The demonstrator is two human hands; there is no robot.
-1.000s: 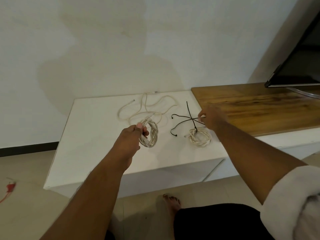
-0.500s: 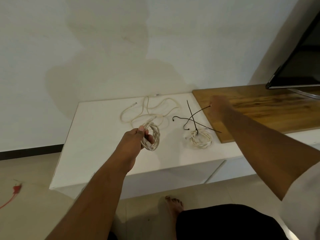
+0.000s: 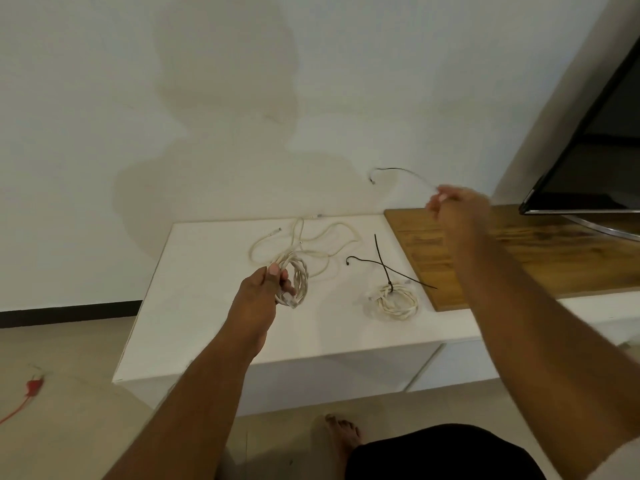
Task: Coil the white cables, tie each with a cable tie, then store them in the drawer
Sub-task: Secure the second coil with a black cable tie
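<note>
My left hand (image 3: 266, 289) grips a coiled white cable (image 3: 298, 283) just above the white cabinet top (image 3: 194, 306). My right hand (image 3: 457, 209) is raised above the wooden top and pinches one end of a black cable tie (image 3: 398, 172) that arcs up to the left in the air. A second white cable coil (image 3: 394, 301) lies on the cabinet, bound with a black tie. A loose black cable tie (image 3: 367, 262) lies just behind it. An uncoiled white cable (image 3: 311, 237) sprawls at the back.
A wooden top (image 3: 519, 258) adjoins the white cabinet on the right, with a dark TV screen (image 3: 599, 161) above it. White cabinet fronts (image 3: 346, 375) face me below the top. My bare foot (image 3: 341, 433) stands on the tiled floor. A red object (image 3: 33, 388) lies at floor left.
My right hand has lifted a black cable tie off the cabinet and raised it to the right. My left hand still holds the coil in about the same place.
</note>
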